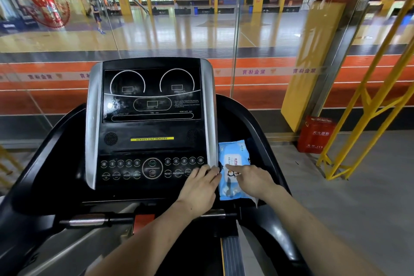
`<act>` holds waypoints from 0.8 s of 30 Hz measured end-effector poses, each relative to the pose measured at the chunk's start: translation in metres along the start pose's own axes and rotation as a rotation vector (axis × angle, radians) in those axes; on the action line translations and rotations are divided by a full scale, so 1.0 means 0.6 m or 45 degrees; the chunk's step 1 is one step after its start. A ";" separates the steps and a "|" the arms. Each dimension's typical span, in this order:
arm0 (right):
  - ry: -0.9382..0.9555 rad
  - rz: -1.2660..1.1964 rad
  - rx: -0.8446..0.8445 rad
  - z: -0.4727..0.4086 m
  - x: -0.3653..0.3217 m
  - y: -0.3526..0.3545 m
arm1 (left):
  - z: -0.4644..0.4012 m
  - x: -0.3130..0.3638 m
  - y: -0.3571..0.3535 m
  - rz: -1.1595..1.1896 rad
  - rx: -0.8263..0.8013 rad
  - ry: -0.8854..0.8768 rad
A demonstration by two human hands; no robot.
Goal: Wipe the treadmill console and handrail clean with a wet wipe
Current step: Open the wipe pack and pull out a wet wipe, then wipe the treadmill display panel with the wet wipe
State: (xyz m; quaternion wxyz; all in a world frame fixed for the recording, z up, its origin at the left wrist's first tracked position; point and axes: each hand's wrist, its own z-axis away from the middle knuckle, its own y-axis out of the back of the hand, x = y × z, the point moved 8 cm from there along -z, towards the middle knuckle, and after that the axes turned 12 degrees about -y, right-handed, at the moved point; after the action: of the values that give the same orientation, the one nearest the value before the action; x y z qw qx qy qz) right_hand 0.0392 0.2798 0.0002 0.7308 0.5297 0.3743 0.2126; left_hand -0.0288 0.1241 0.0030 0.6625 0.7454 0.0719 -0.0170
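The black treadmill console [150, 123] with silver side strips fills the middle of the head view. A blue wet wipe pack [233, 157] lies in the tray to the console's right. My left hand [199, 188] rests flat on the console's lower right corner, fingertips touching the pack's left edge. My right hand [251, 178] lies on the pack, its index finger pointing at the white lid flap, other fingers curled. No loose wipe is visible. The black handrail [264, 132] curves around the tray, and a chrome front bar [89, 220] runs below the console.
A glass wall [235, 51] stands right behind the treadmill, with a basketball court and a distant person beyond it. A red box [315, 134] and yellow metal railings [363, 114] stand on the grey floor to the right. The treadmill belt edge [233, 253] is below.
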 end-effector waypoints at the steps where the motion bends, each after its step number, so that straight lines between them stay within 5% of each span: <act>1: 0.001 -0.069 -0.045 -0.003 0.002 0.002 | 0.001 0.000 0.006 0.020 0.019 0.014; 11: 0.054 -1.374 0.217 0.025 -0.052 0.116 | 0.038 -0.079 0.114 0.262 0.359 0.417; 19: 0.130 -1.502 0.098 0.003 -0.179 0.141 | 0.085 -0.169 0.182 0.222 0.460 0.580; 24: 0.165 -1.441 0.207 -0.030 -0.261 0.158 | 0.130 -0.239 0.193 0.211 0.456 0.656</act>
State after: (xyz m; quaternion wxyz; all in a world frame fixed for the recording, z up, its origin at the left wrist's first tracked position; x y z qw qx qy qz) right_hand -0.0653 0.2133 0.1362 0.6633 0.2874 0.6586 -0.2091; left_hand -0.1504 0.0215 0.1250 0.4799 0.8333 0.1720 0.2138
